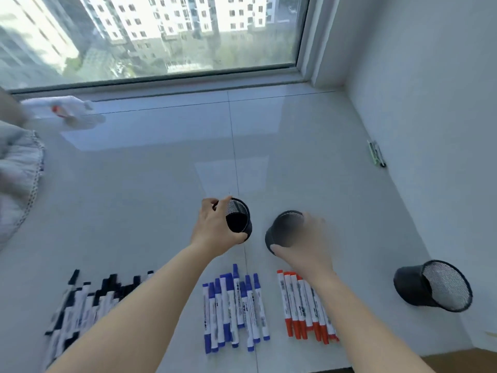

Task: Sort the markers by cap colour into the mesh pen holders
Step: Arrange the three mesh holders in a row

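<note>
Black mesh pen holder [240,220] was gripped by the left hand [215,224], fingers curled round its rim and side, opening tilted toward the camera, above the white tiled floor [161,157]. Second mesh holder [282,232], just right of it and motion-blurred, was grasped by the right hand [304,243], thumb on its near wall. Third holder [433,285] lay tipped on its side at far right by the wall. Near row, left to right: black-capped markers [80,300], partly behind the left forearm; blue-capped markers [234,305]; red-capped markers [304,305], partly under the right forearm. No marker seen in any holder. Window [161,36] at far edge, grey fabric [18,170] at far left
</note>
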The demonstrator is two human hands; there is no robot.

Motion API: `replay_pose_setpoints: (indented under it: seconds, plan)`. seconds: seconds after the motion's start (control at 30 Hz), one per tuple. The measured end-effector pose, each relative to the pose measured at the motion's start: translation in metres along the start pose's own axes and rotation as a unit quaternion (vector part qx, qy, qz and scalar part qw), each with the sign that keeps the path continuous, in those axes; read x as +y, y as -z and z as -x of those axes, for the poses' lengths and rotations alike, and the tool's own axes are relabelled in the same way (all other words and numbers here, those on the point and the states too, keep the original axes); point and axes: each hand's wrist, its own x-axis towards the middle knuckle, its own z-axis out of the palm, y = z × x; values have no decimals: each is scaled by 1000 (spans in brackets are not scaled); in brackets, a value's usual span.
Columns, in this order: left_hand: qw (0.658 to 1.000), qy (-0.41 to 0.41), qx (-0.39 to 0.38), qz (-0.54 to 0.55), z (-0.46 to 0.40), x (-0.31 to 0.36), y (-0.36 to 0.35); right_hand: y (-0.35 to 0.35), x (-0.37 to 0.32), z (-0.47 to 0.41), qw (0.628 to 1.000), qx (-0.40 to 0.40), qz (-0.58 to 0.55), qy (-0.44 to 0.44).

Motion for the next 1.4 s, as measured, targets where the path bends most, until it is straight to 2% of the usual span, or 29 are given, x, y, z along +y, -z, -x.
replay_pose_setpoints:
  seconds: [0.17, 0.37, 0.67, 0.97, 1.03, 1.1, 1.17, 1.23, 1.3, 1.4]
  plan:
    - [999, 42, 16, -20, 20, -73, 32, -50, -60, 0, 998, -47, 22, 45]
    - [999, 51, 10, -14, 21, -118, 51, -84, -87, -6, 992, -65, 95, 51]
    - [1000, 28, 0, -4, 19, -131, 48, -96, -91, -18, 994, -55, 97, 9]
    - [999, 37, -15, -20, 22, -124, 52, -93, -86, -21, 994, -68, 83, 16]
    - [998, 35, 5, -49, 27, -117, 55, -90, -84, -18, 994, -66, 82, 27]
    - [995, -20, 68, -68, 36, -105, 56, -82, -80, -14, 997, -48, 53, 31]
    - [980, -126, 150, -41, 47, -89, 52, -68, -69, -8, 1000, -12, 8, 24]
    - [956, -227, 185, -18, 59, -68, 42, -51, -50, 1, 999, 28, -9, 11]
    - [948, -284, 145, -2, 71, -45, 25, -31, -25, 10, 998, 56, 12, -14]
    - [961, -277, 26, -9, 81, -16, -12, 0, 21, 23, 992, 78, 60, -74]
